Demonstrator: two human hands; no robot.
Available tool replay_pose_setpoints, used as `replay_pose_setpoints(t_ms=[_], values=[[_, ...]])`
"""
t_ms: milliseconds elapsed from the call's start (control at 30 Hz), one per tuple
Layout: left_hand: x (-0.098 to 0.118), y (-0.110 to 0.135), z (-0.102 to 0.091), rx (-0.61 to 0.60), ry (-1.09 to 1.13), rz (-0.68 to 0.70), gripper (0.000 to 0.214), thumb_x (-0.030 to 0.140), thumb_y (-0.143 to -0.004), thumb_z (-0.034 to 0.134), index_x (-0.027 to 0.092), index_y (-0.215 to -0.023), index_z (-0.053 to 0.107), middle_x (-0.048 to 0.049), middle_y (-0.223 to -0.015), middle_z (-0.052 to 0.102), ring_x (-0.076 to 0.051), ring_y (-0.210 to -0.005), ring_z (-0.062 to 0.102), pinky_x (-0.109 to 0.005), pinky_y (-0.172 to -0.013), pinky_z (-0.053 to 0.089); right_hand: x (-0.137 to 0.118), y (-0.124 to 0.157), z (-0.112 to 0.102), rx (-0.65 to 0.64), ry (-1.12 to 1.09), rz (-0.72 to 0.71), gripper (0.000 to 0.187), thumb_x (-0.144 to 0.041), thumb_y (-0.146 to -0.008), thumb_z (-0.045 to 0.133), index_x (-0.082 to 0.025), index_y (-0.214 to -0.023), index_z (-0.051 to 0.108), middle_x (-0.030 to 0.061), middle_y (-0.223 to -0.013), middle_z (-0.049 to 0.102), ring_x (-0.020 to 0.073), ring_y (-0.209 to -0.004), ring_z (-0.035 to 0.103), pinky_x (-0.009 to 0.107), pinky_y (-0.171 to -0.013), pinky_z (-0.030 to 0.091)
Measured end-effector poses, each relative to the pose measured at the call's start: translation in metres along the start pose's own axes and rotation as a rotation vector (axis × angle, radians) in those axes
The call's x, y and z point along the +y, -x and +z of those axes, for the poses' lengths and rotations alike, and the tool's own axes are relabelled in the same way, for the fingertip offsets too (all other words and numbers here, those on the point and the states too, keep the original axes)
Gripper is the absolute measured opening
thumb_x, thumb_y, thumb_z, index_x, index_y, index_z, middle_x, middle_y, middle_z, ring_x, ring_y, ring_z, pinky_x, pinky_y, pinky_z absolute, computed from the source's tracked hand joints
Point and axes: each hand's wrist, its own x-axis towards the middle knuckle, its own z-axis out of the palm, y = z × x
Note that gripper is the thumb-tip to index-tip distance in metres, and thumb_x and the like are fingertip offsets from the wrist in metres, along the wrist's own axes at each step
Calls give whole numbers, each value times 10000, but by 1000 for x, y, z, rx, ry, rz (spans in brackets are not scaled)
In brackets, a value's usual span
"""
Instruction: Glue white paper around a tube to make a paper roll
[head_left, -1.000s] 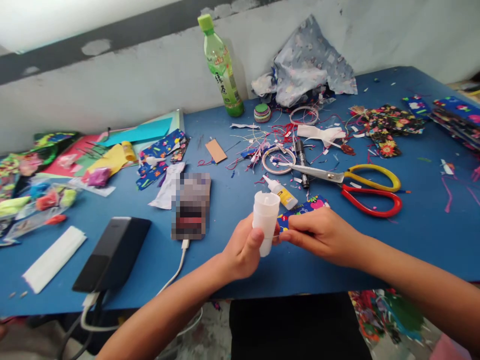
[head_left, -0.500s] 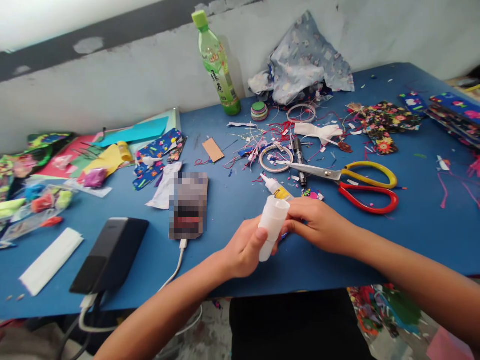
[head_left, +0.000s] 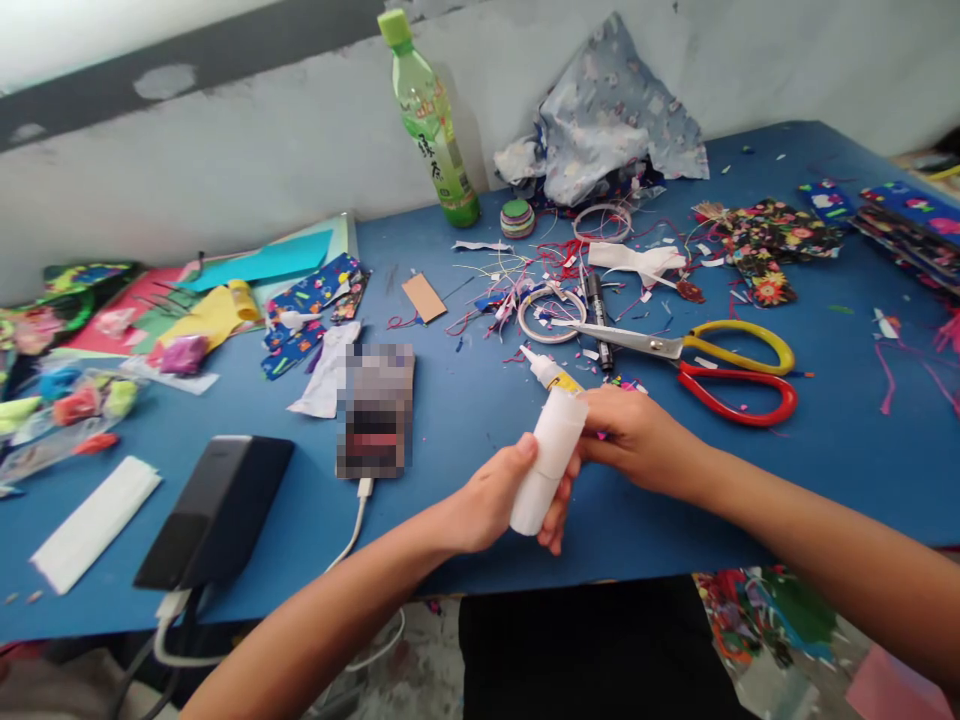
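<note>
My left hand [head_left: 499, 500] is wrapped around a white paper-like cylinder [head_left: 551, 460], held upright and tilted to the right above the near edge of the table. My right hand [head_left: 626, 430] is closed just beside the cylinder's upper right side. Its fingertips are partly hidden behind the cylinder, so what they pinch cannot be made out. Directly behind both hands lies a small glue bottle [head_left: 551, 372] with a yellow label and a white pointed nozzle. Scissors [head_left: 720, 365] with one yellow and one red handle rest to the right, beside a black marker [head_left: 598, 320].
A green tea bottle [head_left: 435, 130] stands by the wall. Thread scraps and a tape ring [head_left: 553, 312] litter the middle. To the left are a phone [head_left: 375, 410] on a cable, a dark power bank [head_left: 217, 510] and folded white paper [head_left: 97, 525]. Patterned fabric [head_left: 780, 235] lies far right.
The white cylinder has tipped further right, and its open top no longer shows. My left hand's fingers now show below it. My right hand stays close beside it.
</note>
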Motion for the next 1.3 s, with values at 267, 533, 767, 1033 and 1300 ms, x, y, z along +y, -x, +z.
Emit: replay_pose_setpoints(t_ms=[267, 533, 767, 1033, 1300], values=[[14, -1, -7, 61, -194, 266, 586, 672, -768, 620, 133, -992, 569, 18, -667, 537, -91, -527, 510, -213, -493, 440, -15, 0, -17, 191, -57, 198, 93, -249, -899, 618, -169, -873, 656, 9, -782, 690, 126, -677, 612, 227, -633, 465], [20, -2, -6, 176, -295, 316, 441, 529, -807, 671, 179, -923, 429, 43, -676, 526, -85, -521, 504, -217, -498, 412, -15, 3, -22, 186, 22, 139, 102, -230, -922, 589, -166, -886, 659, 19, -773, 658, 137, -697, 599, 246, -644, 470], [21, -1, -7, 253, -410, 329, 492, 578, -764, 693, 165, -931, 485, 18, -760, 523, -90, -593, 482, -232, -546, 402, -11, 6, -19, 165, 64, 45, 88, -211, -933, 571, -169, -909, 644, 40, -807, 674, 148, -725, 623, 255, -663, 492], [15, -1, -6, 372, -561, 373, 645, 435, -761, 750, 224, -1172, 300, 43, -796, 492, -103, -648, 437, -221, -574, 367, -14, 5, -23, 265, 153, 102, 81, -191, -929, 566, -182, -889, 637, 32, -786, 673, 148, -695, 616, 263, -645, 491], [17, 2, -5, 416, -689, 412, 399, 384, -901, 567, 217, -1115, 275, 18, -819, 510, -108, -654, 443, -234, -597, 361, -12, 7, -22, 163, 151, 64, 113, -161, -934, 537, -172, -921, 649, 44, -809, 698, 151, -707, 644, 261, -645, 502]])
